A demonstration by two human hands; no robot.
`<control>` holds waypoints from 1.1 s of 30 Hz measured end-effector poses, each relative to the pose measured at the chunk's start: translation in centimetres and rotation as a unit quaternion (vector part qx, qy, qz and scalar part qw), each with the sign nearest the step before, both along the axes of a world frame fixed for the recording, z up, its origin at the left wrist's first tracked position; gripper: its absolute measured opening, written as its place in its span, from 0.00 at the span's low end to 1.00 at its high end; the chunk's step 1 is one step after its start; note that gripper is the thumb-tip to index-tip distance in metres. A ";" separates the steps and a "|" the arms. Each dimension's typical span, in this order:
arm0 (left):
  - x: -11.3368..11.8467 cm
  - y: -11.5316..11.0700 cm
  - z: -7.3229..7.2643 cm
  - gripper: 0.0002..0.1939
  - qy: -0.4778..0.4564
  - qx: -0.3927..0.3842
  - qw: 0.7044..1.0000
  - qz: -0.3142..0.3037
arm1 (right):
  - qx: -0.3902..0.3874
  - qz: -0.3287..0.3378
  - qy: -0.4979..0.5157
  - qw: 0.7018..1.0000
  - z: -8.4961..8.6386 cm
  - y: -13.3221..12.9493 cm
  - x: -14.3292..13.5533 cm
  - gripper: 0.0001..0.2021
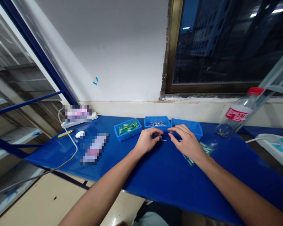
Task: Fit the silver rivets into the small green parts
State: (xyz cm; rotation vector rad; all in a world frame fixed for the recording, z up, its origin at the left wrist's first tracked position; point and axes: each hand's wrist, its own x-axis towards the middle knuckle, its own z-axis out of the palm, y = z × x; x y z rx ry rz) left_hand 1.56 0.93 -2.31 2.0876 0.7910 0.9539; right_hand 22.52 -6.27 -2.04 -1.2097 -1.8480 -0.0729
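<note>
My left hand point(148, 139) is closed in a pinch, with a thin metal pin point(163, 140) sticking out at its fingertips. Just across a small gap, my right hand point(187, 142) has its thumb and fingers curved but apart, with nothing visible between them. Behind my hands stands a blue bin point(157, 117) of loose metal pins point(157, 123). To its left another blue bin point(128, 136) holds green plastic packets point(128, 126). My right hand partly hides a third blue bin point(193, 125). Green packets point(206, 148) lie beside and under my right wrist.
A plastic bottle with a red cap point(238, 114) stands at the back right of the blue table point(155, 175). On the left are a blurred flat object point(95, 149), a white mouse-like object point(80, 134), a yellow cutter point(65, 133), a cable point(70, 158) and a power strip point(93, 117).
</note>
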 end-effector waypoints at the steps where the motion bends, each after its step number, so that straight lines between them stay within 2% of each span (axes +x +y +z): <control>1: 0.1 0.0 0.0 0.11 -0.040 -0.046 0.998 -0.009 | 0.002 0.003 0.002 1.000 0.1 -0.1 -0.2 0.09; 5: 0.4 -0.2 0.0 0.18 -0.163 -0.220 0.959 -0.073 | -0.007 0.024 0.019 1.000 0.4 -0.6 -1.4 0.07; 8: 0.5 -0.3 0.2 0.24 -0.190 -0.267 0.940 -0.090 | -0.034 0.036 0.051 0.997 0.3 -0.9 -1.9 0.06; 11: 0.4 -0.4 0.3 0.25 -0.203 -0.284 0.933 -0.090 | -0.038 0.022 0.068 0.997 0.0 -0.8 -2.0 0.06; 15: 0.4 -0.4 0.4 0.25 -0.207 -0.280 0.931 -0.107 | -0.033 -0.003 0.059 0.998 -0.6 -0.5 -1.9 0.08; 19: 0.4 -0.4 0.6 0.25 -0.179 -0.256 0.942 -0.119 | -0.026 -0.001 0.047 0.999 -0.8 -0.4 -1.7 0.11; 23: 0.3 -0.9 1.1 0.25 -0.123 -0.233 0.962 -0.077 | -0.043 -0.009 0.085 0.995 -0.5 -0.4 -1.6 0.07; 27: 0.0 -1.2 1.4 0.18 -0.025 -0.160 0.985 -0.053 | -0.062 0.034 0.097 0.993 -0.3 -0.4 -1.5 0.06; 30: -0.1 -1.0 1.1 0.15 -0.008 -0.130 0.991 -0.025 | -0.058 0.053 0.088 0.993 -0.5 -0.4 -1.5 0.08; 33: -0.2 -0.7 0.6 0.14 0.003 -0.110 0.994 -0.011 | -0.079 0.037 0.122 0.989 -0.9 -0.3 -1.7 0.07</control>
